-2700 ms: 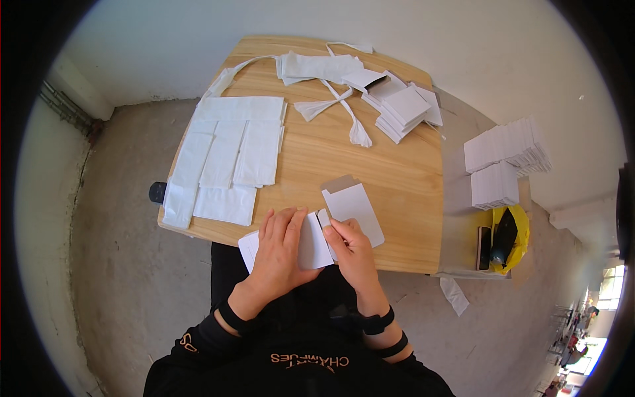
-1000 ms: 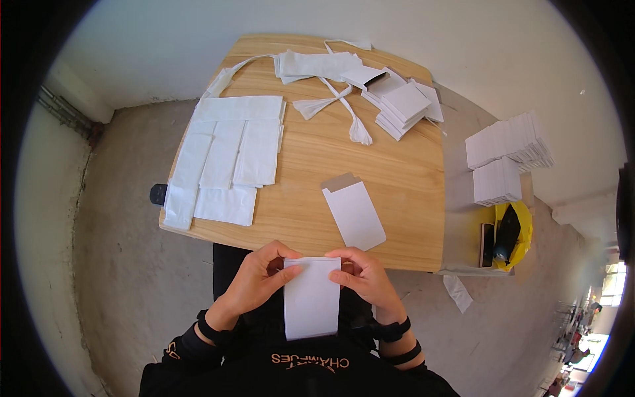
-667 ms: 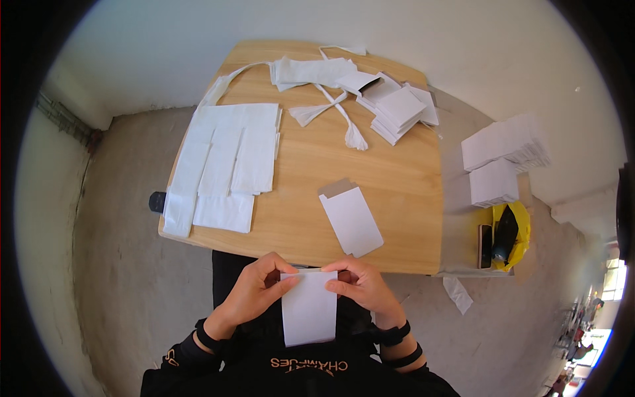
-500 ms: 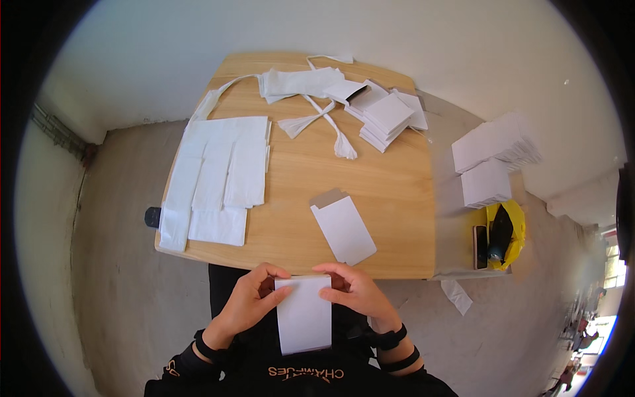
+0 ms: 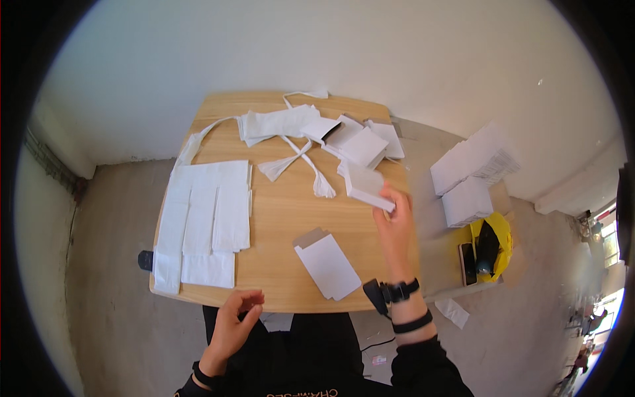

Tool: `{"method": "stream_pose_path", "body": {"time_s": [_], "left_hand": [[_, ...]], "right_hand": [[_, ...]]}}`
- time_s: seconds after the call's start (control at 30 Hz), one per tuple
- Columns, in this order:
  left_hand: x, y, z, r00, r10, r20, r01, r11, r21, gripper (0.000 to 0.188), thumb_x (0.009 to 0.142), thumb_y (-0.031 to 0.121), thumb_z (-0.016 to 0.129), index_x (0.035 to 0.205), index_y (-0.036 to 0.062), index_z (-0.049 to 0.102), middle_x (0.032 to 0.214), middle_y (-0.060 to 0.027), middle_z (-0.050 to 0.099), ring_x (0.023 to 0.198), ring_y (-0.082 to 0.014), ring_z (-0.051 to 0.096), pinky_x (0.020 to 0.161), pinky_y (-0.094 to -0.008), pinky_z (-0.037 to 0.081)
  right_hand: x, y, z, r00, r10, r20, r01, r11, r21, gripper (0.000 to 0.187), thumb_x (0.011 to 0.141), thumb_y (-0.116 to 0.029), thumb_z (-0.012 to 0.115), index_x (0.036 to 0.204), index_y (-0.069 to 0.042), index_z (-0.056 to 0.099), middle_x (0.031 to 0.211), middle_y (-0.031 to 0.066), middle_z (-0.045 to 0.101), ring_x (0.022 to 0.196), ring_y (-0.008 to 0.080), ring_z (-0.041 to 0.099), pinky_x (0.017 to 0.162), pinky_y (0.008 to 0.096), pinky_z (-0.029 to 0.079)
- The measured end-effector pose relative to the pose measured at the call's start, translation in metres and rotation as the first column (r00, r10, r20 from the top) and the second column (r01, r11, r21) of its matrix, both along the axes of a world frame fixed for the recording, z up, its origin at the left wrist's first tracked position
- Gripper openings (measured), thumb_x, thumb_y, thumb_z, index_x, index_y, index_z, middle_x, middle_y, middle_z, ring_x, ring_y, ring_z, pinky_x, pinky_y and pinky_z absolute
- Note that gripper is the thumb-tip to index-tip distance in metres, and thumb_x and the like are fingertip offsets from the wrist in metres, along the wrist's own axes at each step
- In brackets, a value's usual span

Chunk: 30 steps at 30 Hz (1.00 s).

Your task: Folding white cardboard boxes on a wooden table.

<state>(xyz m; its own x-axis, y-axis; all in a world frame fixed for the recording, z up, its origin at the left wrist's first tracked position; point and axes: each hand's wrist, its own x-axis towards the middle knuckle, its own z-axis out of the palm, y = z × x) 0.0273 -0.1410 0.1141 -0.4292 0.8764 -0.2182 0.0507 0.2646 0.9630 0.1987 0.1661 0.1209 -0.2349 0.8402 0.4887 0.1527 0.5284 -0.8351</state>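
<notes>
My right hand (image 5: pixel 395 225) reaches over the right side of the table, fingers and thumb closed on the near end of a thin white box (image 5: pixel 365 184). That box is tilted just in front of the pile of white boxes (image 5: pixel 364 145); whether it touches them I cannot tell. By the table's near edge my left hand (image 5: pixel 233 325) is held with fingers loosely curved and thumb apart, nothing in it. A flat, unfolded white carton (image 5: pixel 331 270) with a grey flap lies on the table between the two hands.
White plastic bags (image 5: pixel 215 218) lie in stacks on the left of the wooden table (image 5: pixel 278 231), with more bags (image 5: pixel 281 122) and twisted strips behind. To the right are stacked white cartons (image 5: pixel 466 205), a phone (image 5: pixel 468 263) and a yellow bag (image 5: pixel 506 238) holding a dark bottle.
My right hand has carried the white box from my lap forward and right to the pile. My left hand has let go of it and moved slightly left. The view has tilted up.
</notes>
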Motion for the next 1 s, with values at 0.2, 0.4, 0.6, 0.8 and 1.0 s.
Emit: {"method": "stream_pose_path", "body": {"time_s": [0.2,0.4,0.6,0.8,1.0], "left_hand": [[-0.001,-0.014,-0.007,0.992,-0.120,-0.047,0.117,0.990,-0.077,0.028,0.085,0.010,0.064,0.110,-0.0011,0.057,0.101,-0.0112,0.063,0.094,-0.0166,0.062,0.082,-0.0278,0.048],[-0.010,-0.010,-0.010,0.982,-0.158,-0.103,0.141,0.978,-0.154,0.029,0.087,0.007,0.061,0.113,-0.0026,0.054,0.104,-0.0115,0.063,0.097,-0.0165,0.061,0.086,-0.0283,0.048],[-0.010,-0.001,-0.025,0.983,-0.181,-0.031,0.174,0.972,-0.158,0.033,0.087,0.013,0.063,0.115,-0.0016,0.054,0.104,-0.0132,0.061,0.098,-0.0206,0.062,0.084,-0.0295,0.049],[0.005,0.037,-0.061,0.959,-0.249,0.138,0.270,0.950,-0.158,0.040,0.090,0.018,0.059,0.121,-0.0048,0.047,0.107,-0.0132,0.060,0.099,-0.0187,0.060,0.086,-0.0291,0.048],[0.042,0.078,-0.107,0.968,-0.167,0.185,0.191,0.974,-0.120,0.044,0.087,0.018,0.063,0.122,-0.0035,0.048,0.098,-0.0112,0.060,0.088,-0.0173,0.060,0.077,-0.0289,0.049]], "right_hand": [[-0.048,0.084,-0.009,0.986,-0.134,0.104,0.086,0.925,0.369,0.032,0.070,0.007,0.062,0.100,-0.002,0.056,0.112,0.0135,0.048,0.117,0.0337,0.046,0.094,0.0391,0.040],[-0.048,0.114,-0.053,0.945,-0.187,0.270,0.083,0.932,0.353,0.034,0.070,0.002,0.066,0.102,-0.005,0.057,0.108,0.0136,0.049,0.111,0.0312,0.046,0.093,0.0393,0.039],[-0.017,0.055,-0.086,0.923,-0.154,0.353,0.125,0.987,0.104,0.034,0.072,-0.005,0.068,0.105,-0.006,0.057,0.103,0.0144,0.050,0.098,0.0308,0.050,0.085,0.0389,0.043],[0.031,-0.041,-0.117,0.760,0.086,0.645,0.025,0.987,-0.162,0.036,0.073,-0.014,0.071,0.104,-0.003,0.058,0.091,0.0121,0.056,0.079,0.0236,0.057,0.069,0.0351,0.048],[0.018,-0.109,-0.133,0.849,0.049,0.526,0.154,0.929,-0.335,0.036,0.074,-0.019,0.073,0.101,-0.001,0.059,0.086,0.0111,0.058,0.073,0.0203,0.057,0.068,0.0325,0.048]]}}
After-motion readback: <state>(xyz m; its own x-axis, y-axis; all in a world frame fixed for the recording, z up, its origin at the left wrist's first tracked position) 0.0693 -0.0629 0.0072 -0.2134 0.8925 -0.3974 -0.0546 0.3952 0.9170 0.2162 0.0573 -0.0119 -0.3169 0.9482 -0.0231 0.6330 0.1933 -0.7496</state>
